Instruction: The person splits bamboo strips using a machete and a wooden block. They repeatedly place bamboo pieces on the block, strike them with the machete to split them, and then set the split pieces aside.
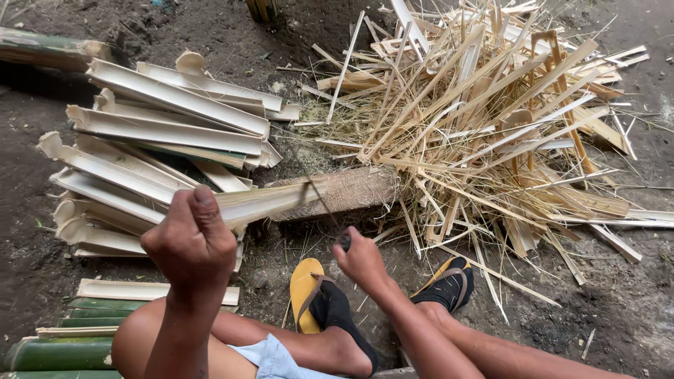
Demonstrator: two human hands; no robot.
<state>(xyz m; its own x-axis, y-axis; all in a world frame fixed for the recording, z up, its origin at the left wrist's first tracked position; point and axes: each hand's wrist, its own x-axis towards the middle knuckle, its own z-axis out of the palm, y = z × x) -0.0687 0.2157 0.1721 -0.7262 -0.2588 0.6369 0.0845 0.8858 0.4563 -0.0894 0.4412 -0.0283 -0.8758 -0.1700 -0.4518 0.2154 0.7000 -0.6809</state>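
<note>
My left hand [191, 238] grips the near end of a split bamboo slat [267, 200], which rests on a wooden chopping block [351, 191]. My right hand [359, 258] is closed around the dark handle of a knife [324, 207]; its blade is blurred and meets the slat close to the block. Both hands are above my knees. My feet in black socks and yellow sandals [309, 288] sit just below the block.
A stack of pale split bamboo pieces [154, 133] lies at the left. Green bamboo sections [63, 344] lie at the lower left. A large heap of thin strips and shavings [484, 119] covers the right. The ground is dark dirt.
</note>
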